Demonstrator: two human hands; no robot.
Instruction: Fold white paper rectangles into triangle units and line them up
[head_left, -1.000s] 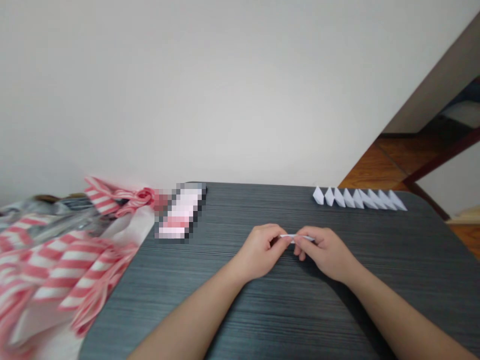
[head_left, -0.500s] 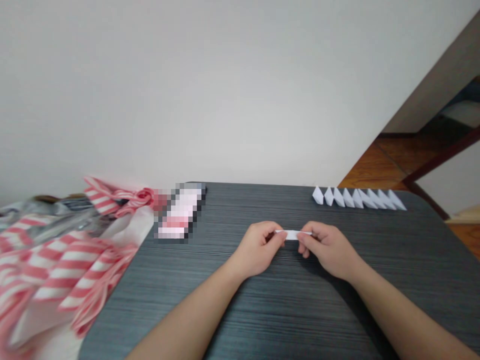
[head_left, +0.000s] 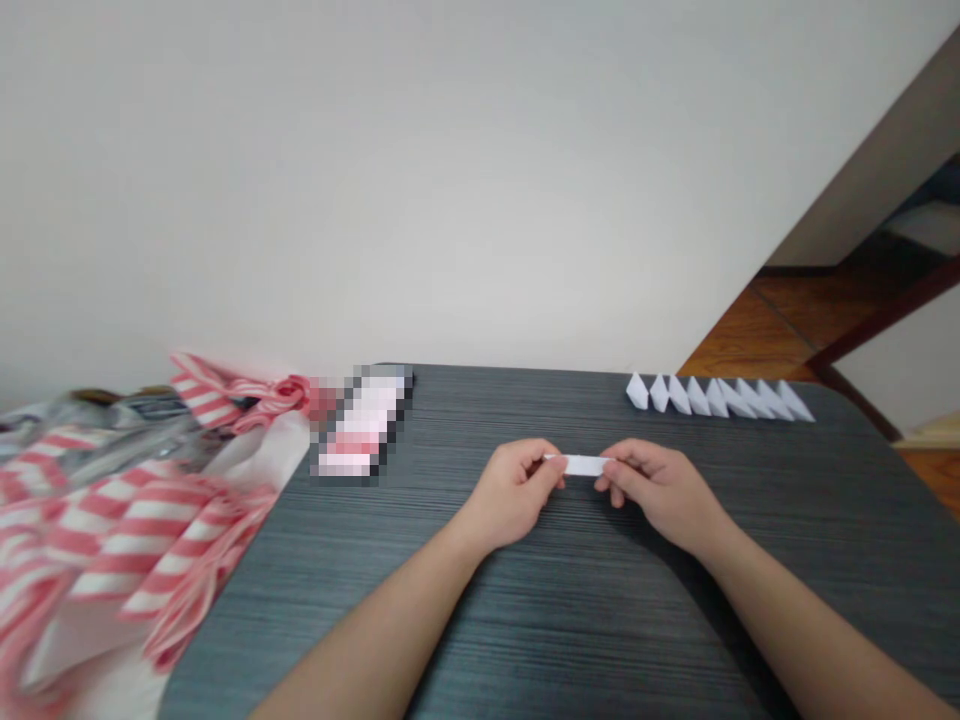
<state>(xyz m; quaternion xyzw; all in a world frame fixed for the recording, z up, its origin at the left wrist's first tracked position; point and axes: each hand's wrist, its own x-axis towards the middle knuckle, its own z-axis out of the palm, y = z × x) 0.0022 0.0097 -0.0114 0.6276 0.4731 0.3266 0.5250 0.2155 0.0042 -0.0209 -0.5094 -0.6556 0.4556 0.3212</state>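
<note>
Head view: you are pinching a paper strip point(head_left: 584, 465) at both ends, just above the bench point(head_left: 480, 640), your left hand point(head_left: 510, 492) and right hand point(head_left: 660, 490) close together but not touching. You are doing best keeping the strip taut, your grip even, beneath the row of folded paper pieces point(head_left: 716, 397).

There is one left hand point(head_left: 512, 495) and one right hand point(head_left: 661, 490). There is one white paper strip point(head_left: 583, 465). There are nine folded paper shapes point(head_left: 712, 398) in one row. There is one pink striped bag point(head_left: 127, 530) and one blurry thing point(head_left: 362, 425).
</note>
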